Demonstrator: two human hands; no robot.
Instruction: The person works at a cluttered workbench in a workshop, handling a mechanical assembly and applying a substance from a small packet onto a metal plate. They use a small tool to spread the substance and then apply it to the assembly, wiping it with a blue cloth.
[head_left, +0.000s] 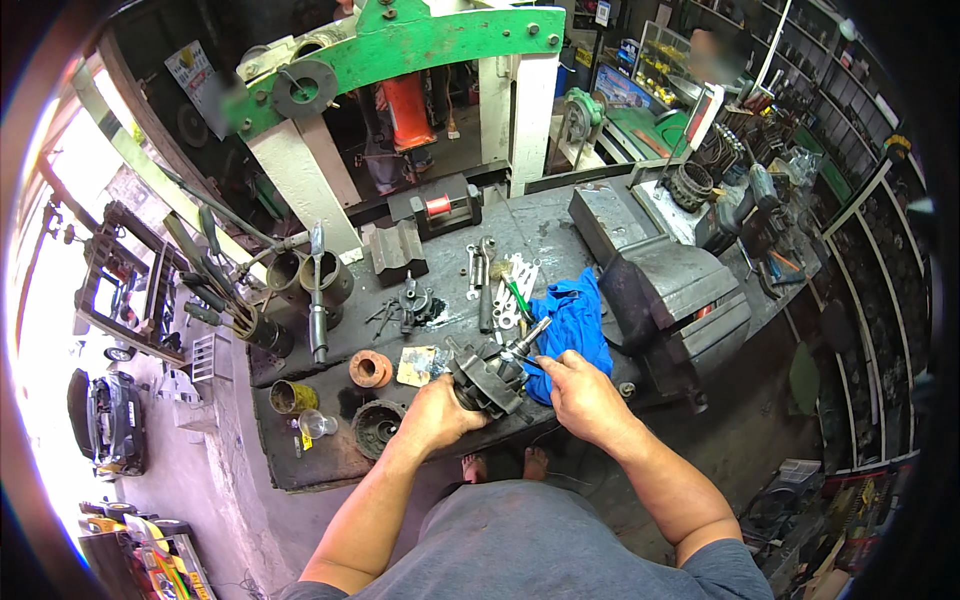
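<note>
My left hand (440, 415) grips the near side of a dark, blocky metal machine part (485, 378) with a bright shaft, held tilted at the bench's front edge. The shaft points up and to the right. My right hand (582, 395) is closed on a thin dark tool (527, 359), perhaps a screwdriver; its tip meets the part near the base of the shaft. My fingers hide its handle. Just behind the right hand a blue cloth (580, 308) lies crumpled. Left of the left hand sits a round dark toothed housing (378, 428).
Several wrenches (515, 285) lie beyond the part. A large bench vise (680, 290) stands at right. Along the left are an orange-brown ring (370, 369), a yellowish can (293, 398) and a clear cup (316, 424). A green-and-white press frame (420, 52) rises behind the bench.
</note>
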